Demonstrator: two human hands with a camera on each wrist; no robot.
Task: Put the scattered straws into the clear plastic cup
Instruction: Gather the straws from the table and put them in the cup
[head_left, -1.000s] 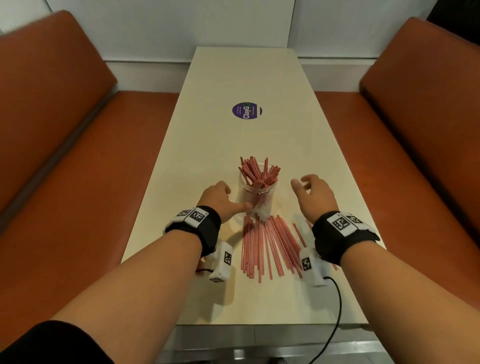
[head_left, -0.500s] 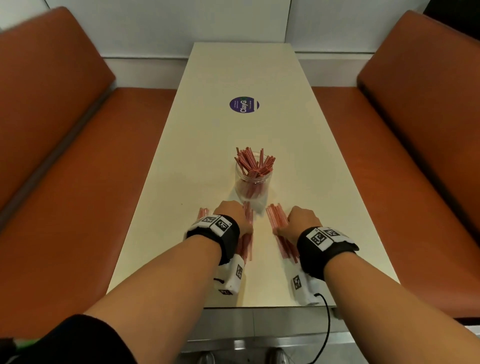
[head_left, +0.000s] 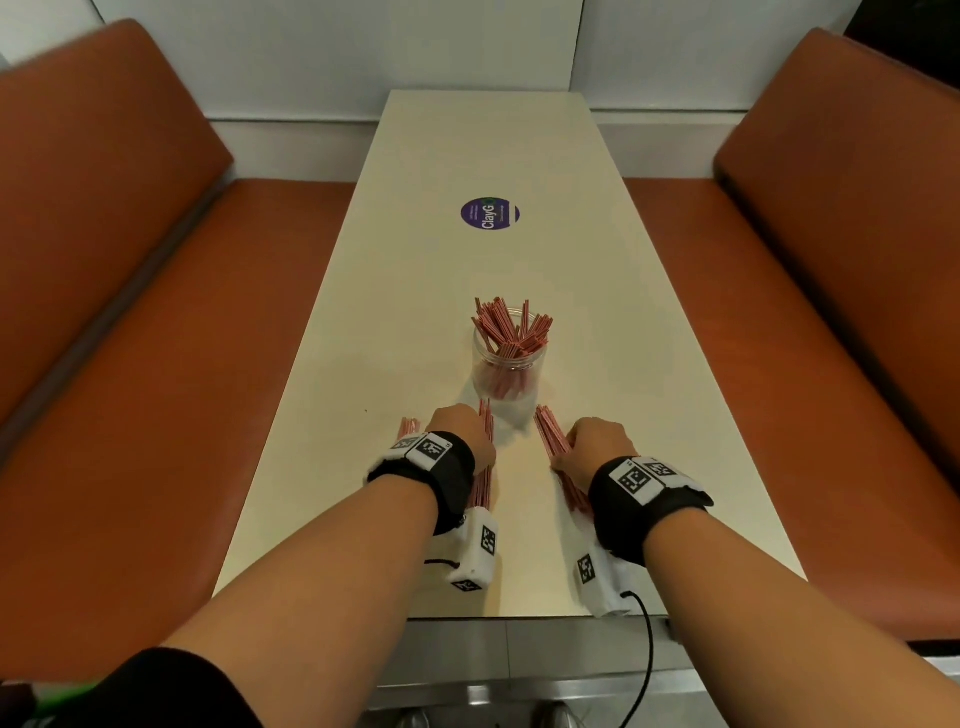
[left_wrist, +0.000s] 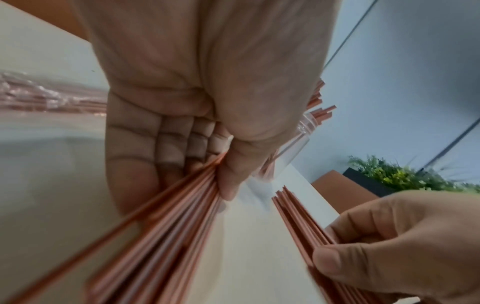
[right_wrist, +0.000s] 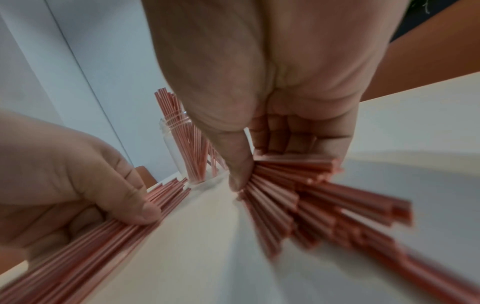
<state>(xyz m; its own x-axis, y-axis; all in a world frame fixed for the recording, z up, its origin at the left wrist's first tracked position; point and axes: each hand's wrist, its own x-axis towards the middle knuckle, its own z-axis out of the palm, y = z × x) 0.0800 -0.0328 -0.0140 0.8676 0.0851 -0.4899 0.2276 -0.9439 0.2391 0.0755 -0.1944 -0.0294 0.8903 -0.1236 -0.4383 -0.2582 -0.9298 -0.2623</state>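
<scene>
Clamping each hand, left hand (head_left: 464, 435) and right hand (head_left: 597, 447), on its straws (head_left: 551, 437), I risk toppling the cup (head_left: 508, 375) nearby.

Cup: clear plastic cup (head_left: 510, 382) stands mid-worktop (head_left: 613, 322), packed with red straws.
Left hand (head_left: 464, 434): rests on a straw bundle (head_left: 487, 423) just before the cup.
Right hand (head_left: 597, 448): rests on another bundle (head_left: 549, 434).
Sticker: purple disc (head_left: 490, 213) farther off.
</scene>
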